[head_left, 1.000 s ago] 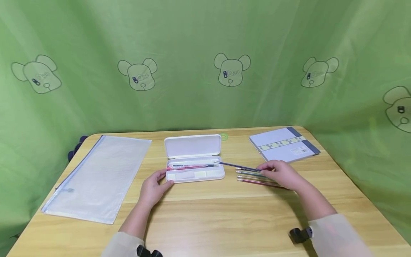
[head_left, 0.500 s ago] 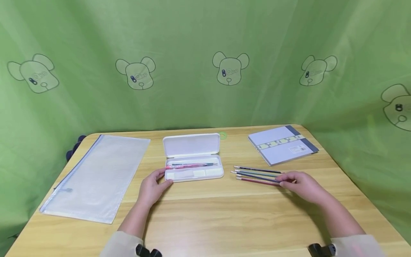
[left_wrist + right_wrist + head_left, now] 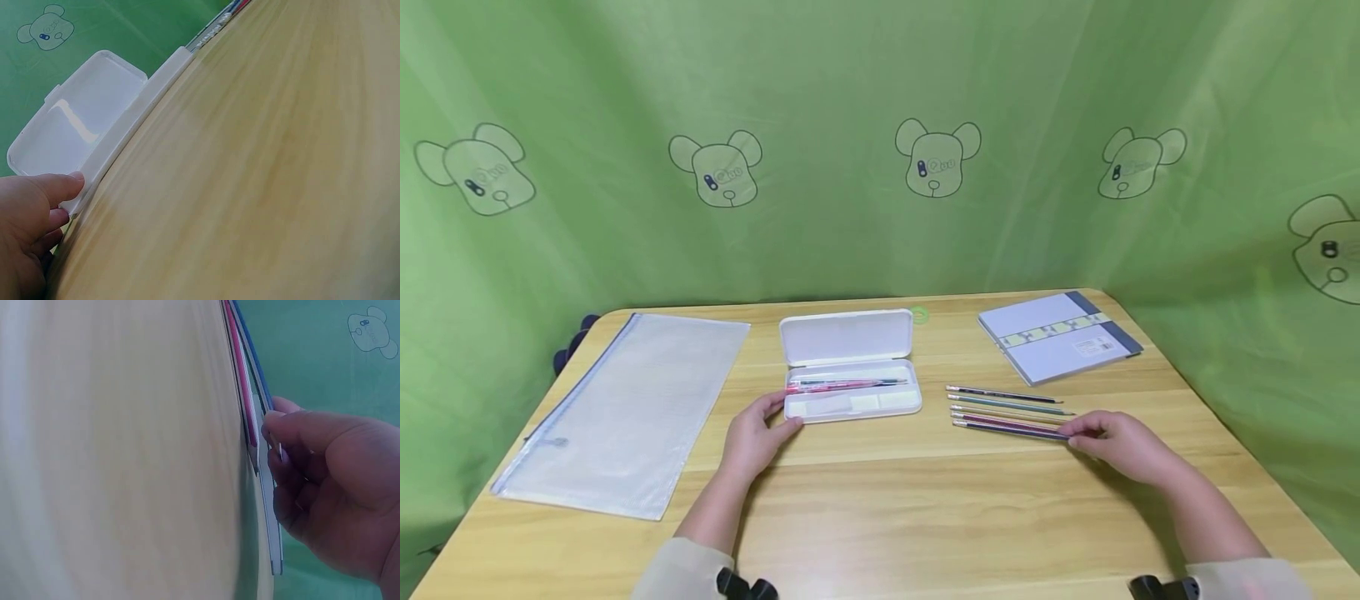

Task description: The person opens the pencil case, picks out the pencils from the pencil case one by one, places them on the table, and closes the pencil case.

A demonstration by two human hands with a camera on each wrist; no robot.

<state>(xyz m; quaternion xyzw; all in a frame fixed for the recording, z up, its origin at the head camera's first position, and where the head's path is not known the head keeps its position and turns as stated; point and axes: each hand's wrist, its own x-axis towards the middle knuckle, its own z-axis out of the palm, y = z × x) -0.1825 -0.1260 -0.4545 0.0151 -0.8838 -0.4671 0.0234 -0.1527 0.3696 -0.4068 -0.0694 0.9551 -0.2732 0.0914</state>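
Note:
My left hand (image 3: 752, 437) grips the left end of a white pencil case (image 3: 847, 337), thumb at the front corner; the left wrist view shows the thumb (image 3: 65, 186) against its side. The case stands open with its lid back, and a few pink and blue writing sticks (image 3: 846, 386) lie in its tray. My right hand (image 3: 1120, 446) pinches a dark blue pencil (image 3: 1000, 429) near its pointed end, thumb against forefinger. That pencil lies nearest me in a row of several pencils (image 3: 1006, 394), eraser ends to the left. In the right wrist view, a red pencil (image 3: 240, 362) is beside it.
A clear zip pouch (image 3: 625, 417) lies flat at the left of the wooden table (image 3: 880, 508). Behind the pencils, at the back right, are pale notebooks (image 3: 1052, 337) with a patterned band. A green ring (image 3: 920, 315) lies near the back edge, before a green curtain (image 3: 827, 233).
My right hand has carried the dark blue pencil from the case's right edge rightward and toward me, to the near side of the row. My left hand stays on the case.

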